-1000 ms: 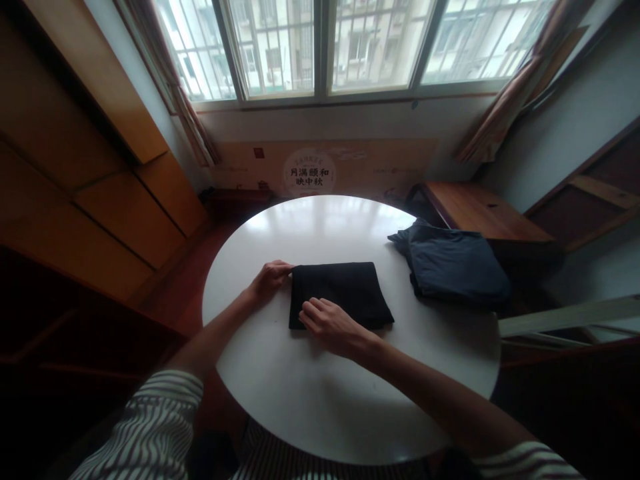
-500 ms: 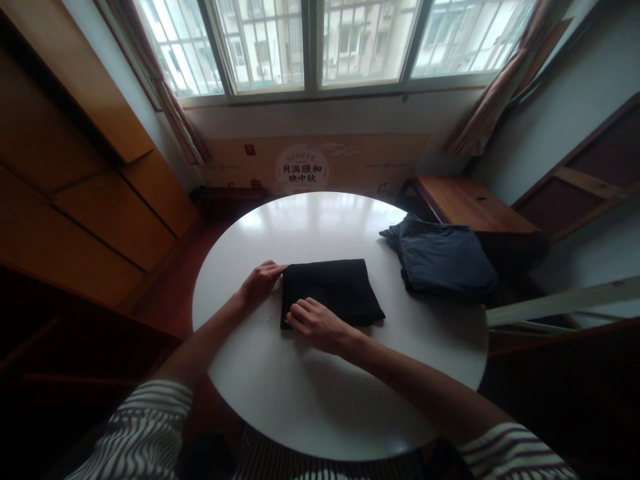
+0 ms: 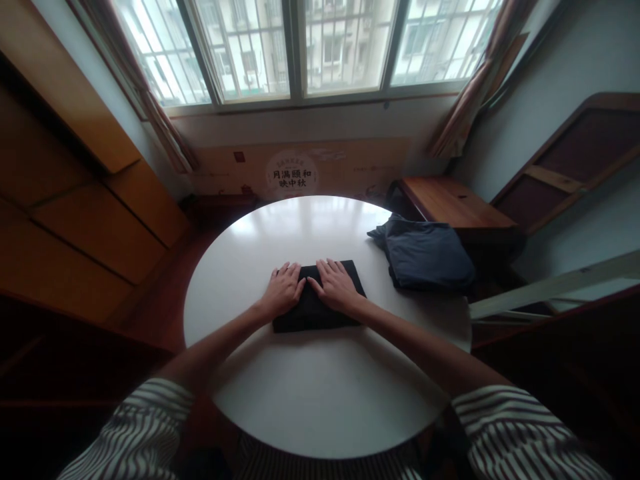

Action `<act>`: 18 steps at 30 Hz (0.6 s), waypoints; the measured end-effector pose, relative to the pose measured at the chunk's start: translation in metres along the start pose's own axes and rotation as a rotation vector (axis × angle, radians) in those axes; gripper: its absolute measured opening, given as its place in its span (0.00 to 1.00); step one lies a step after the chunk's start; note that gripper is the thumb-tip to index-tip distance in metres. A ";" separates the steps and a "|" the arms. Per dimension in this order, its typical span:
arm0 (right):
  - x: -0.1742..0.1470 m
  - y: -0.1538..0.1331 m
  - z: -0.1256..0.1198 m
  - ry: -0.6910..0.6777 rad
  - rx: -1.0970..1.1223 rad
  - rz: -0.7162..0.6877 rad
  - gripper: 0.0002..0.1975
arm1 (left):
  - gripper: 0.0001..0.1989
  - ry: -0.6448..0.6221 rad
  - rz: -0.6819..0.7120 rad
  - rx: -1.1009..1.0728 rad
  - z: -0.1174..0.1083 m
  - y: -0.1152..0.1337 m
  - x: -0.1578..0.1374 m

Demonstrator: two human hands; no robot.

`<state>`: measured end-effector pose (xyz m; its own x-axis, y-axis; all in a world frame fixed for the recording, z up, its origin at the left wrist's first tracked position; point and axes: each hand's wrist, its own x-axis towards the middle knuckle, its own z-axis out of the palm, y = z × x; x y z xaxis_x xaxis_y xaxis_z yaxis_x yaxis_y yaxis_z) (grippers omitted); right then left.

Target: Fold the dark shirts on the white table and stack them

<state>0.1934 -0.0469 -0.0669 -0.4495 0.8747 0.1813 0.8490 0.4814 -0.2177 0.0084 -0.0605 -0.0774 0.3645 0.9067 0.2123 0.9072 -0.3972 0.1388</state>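
Observation:
A black folded cloth (image 3: pixel 317 315), perhaps a garment, lies flat in a rough rectangle on the round white table (image 3: pixel 320 393). My left hand (image 3: pixel 284 289) rests palm down on its left part, fingers stretched out toward the far edge. Beside it, my right hand (image 3: pixel 334 285) lies flat on the cloth's middle, thumb pointing toward the left one. Both hands cover much of the far half of the cloth. Neither grips anything.
To the right on the table sits a pile of dark blue-grey folded clothing (image 3: pixel 427 253). Behind it stands a brown wooden desk (image 3: pixel 455 200). A window (image 3: pixel 300 53) spans the far wall, and wooden cabinets (image 3: pixel 100 220) line the left.
My left hand has left the cloth's far left corner and now lies flat on top. My right hand has moved from the near left edge up onto the middle, its fingers straightened.

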 end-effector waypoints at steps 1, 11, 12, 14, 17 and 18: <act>-0.004 0.011 0.003 -0.026 -0.005 0.049 0.29 | 0.26 -0.019 -0.014 0.034 0.005 -0.002 -0.004; -0.012 0.063 -0.009 -0.173 0.069 0.072 0.31 | 0.32 -0.098 0.027 -0.117 -0.005 -0.041 -0.008; -0.004 0.066 -0.016 -0.195 0.080 0.030 0.32 | 0.31 -0.132 0.026 -0.186 -0.012 -0.046 -0.001; 0.012 0.071 -0.034 -0.266 0.111 -0.039 0.31 | 0.29 -0.238 -0.007 -0.343 -0.027 -0.057 0.017; 0.037 0.074 -0.060 -0.469 0.134 -0.039 0.30 | 0.26 -0.482 -0.053 -0.509 -0.048 -0.067 0.039; 0.044 0.073 -0.067 -0.542 0.131 -0.030 0.28 | 0.24 -0.562 -0.051 -0.538 -0.053 -0.068 0.044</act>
<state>0.2542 0.0227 -0.0109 -0.5807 0.7477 -0.3222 0.8077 0.4793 -0.3435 -0.0481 -0.0014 -0.0260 0.5072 0.8044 -0.3092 0.7515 -0.2372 0.6156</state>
